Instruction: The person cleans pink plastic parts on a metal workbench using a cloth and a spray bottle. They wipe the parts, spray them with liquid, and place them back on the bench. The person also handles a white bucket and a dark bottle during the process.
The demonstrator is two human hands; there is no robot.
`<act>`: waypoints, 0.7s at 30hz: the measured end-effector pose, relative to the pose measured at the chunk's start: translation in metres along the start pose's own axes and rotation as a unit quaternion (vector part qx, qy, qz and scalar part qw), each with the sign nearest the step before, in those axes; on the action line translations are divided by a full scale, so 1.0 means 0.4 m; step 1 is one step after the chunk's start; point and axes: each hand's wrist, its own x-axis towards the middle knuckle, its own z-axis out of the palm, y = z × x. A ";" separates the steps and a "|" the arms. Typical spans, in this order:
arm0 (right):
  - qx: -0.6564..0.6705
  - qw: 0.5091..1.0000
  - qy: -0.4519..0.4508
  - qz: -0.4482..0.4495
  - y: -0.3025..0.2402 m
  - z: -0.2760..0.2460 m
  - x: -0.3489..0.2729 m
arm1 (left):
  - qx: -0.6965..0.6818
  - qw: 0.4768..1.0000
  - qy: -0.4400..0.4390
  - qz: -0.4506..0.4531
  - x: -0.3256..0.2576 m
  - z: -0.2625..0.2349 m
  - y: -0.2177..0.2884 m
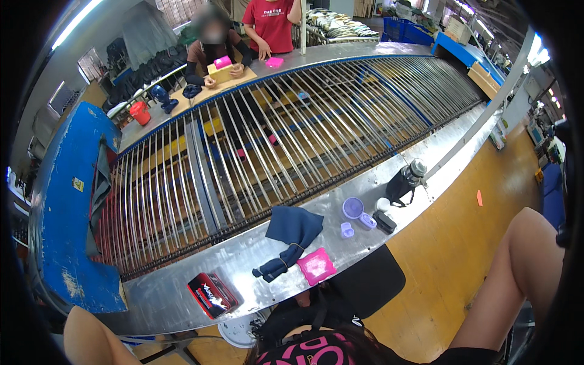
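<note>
1. Bending at the elbows, my left arm (94,337) and right arm (517,274) show at the lower left and lower right of the frame. Both hands are out of view, so I cannot tell whether my fingers are wide, narrow or round something.

2. Nearest me, low in the middle, lie a navy cloth (293,225), a bunched navy piece (275,267) and a pink square item (317,266) on the metal ledge (158,286). A red-and-black tin (213,295) sits to their lower left, and a lilac cup (353,207) to their upper right.

3. As for progress, I see no hand on any of these. I judge my handling paused or not begun; nothing shows as finished, and how much is left I cannot tell.

4. Pale lettering marks the tin, pink lettering my black shirt (304,353), and white lettering a co-worker's red shirt (272,27) at the upper middle. The yellow label (78,184) on the blue housing (64,243), at left, is too small to read.
</note>
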 end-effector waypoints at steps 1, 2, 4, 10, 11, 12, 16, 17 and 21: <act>-0.001 1.000 0.004 -0.002 0.000 0.000 -0.003 | 0.002 1.000 -0.002 0.002 0.003 -0.003 0.002; -0.002 1.000 0.006 -0.004 0.000 0.000 -0.002 | 0.007 1.000 -0.004 0.003 0.003 -0.004 0.002; -0.001 1.000 0.005 -0.006 -0.002 0.002 -0.006 | 0.004 1.000 -0.004 0.000 0.000 0.001 0.004; 0.000 1.000 0.003 -0.009 -0.008 0.006 -0.010 | 0.000 1.000 -0.007 0.001 -0.007 0.009 0.012; -0.002 1.000 0.003 -0.009 -0.006 0.006 -0.011 | 0.001 1.000 -0.007 0.000 -0.009 0.009 0.013; 0.004 1.000 0.002 -0.007 -0.007 0.010 -0.010 | -0.002 1.000 -0.007 -0.001 -0.009 0.008 0.015; 0.008 1.000 -0.006 0.002 -0.006 0.015 -0.008 | -0.014 1.000 0.002 -0.005 -0.012 0.012 0.022; 0.011 1.000 -0.009 0.006 -0.006 0.017 -0.009 | -0.018 1.000 0.004 -0.007 -0.015 0.013 0.025; 0.020 1.000 -0.006 0.005 -0.008 0.017 -0.006 | -0.020 1.000 0.003 -0.017 -0.010 -0.003 0.044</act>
